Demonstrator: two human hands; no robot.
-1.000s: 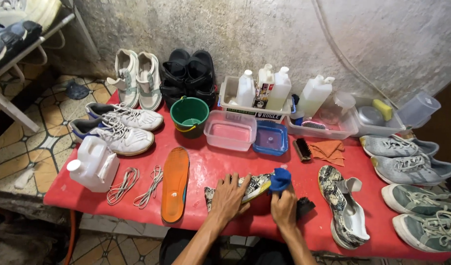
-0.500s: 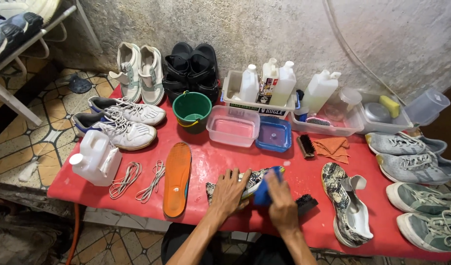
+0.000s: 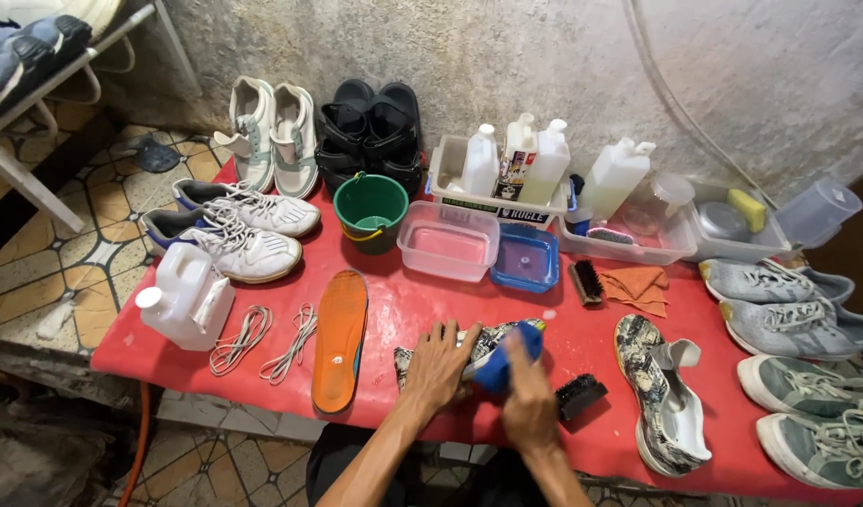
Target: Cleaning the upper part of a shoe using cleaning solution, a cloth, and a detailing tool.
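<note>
— How far along?
— Midway, probably: left hand (image 3: 438, 364) spread flat, pinning patterned shoe (image 3: 469, 345) to red worktop (image 3: 403, 310); right hand (image 3: 528, 404) closed around blue cloth (image 3: 507, 361), pressed on it.
— Left over?
— Matching shoe (image 3: 662, 404), orange insole (image 3: 340, 338), laces (image 3: 262, 338) lying apart.

You were at a makeshift shoe-cleaning stand, probably in a home yard or back room, though the view showed little beyond it. A red table (image 3: 413, 310) against a rough plaster wall (image 3: 507, 56) carried paired sneakers (image 3: 234, 230), black sandals (image 3: 370, 131), detergent bottles (image 3: 535, 160), scrub brushes (image 3: 586, 282), a green bucket (image 3: 370, 211) and loose laces (image 3: 262, 338), above patterned floor tiles (image 3: 65, 272).
</note>
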